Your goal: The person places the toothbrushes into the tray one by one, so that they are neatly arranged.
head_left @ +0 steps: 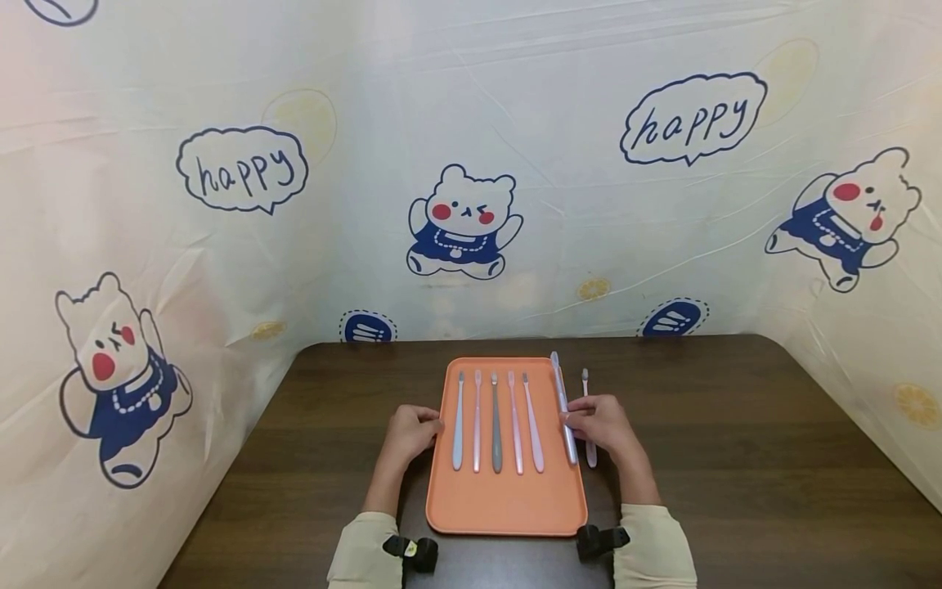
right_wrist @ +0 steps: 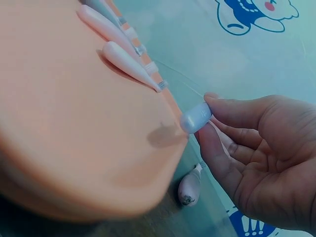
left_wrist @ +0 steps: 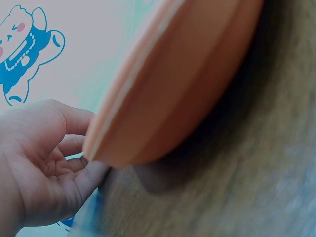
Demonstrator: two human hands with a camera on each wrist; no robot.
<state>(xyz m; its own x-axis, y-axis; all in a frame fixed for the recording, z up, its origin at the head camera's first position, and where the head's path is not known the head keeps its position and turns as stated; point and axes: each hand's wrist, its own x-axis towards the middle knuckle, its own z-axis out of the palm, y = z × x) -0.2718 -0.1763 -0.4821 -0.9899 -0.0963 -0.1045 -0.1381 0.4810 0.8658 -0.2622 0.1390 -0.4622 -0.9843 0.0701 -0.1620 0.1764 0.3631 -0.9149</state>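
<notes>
An orange tray (head_left: 508, 507) carries a row of several toothbrushes, with a grey toothbrush (head_left: 496, 425) in the middle of the row. At the tray's left edge, my left hand (head_left: 412, 429) pinches the rim between thumb and fingers. Thumb and fingertips of my right hand (right_wrist: 252, 153) grip a pearly lilac toothbrush (right_wrist: 196, 118) over the tray's right side; its shadow falls on the tray. Nearest to it in the row is a pale pink toothbrush (head_left: 533, 433). Another toothbrush (right_wrist: 189, 189) lies on the table right of the tray, partly behind my right hand in the head view.
The tray rests on a dark wooden table (head_left: 736, 442). Behind and beside the table hangs a pale sheet (head_left: 559, 204) printed with bears and lettering. Both sleeves bear black wrist mounts near the tray's front corners.
</notes>
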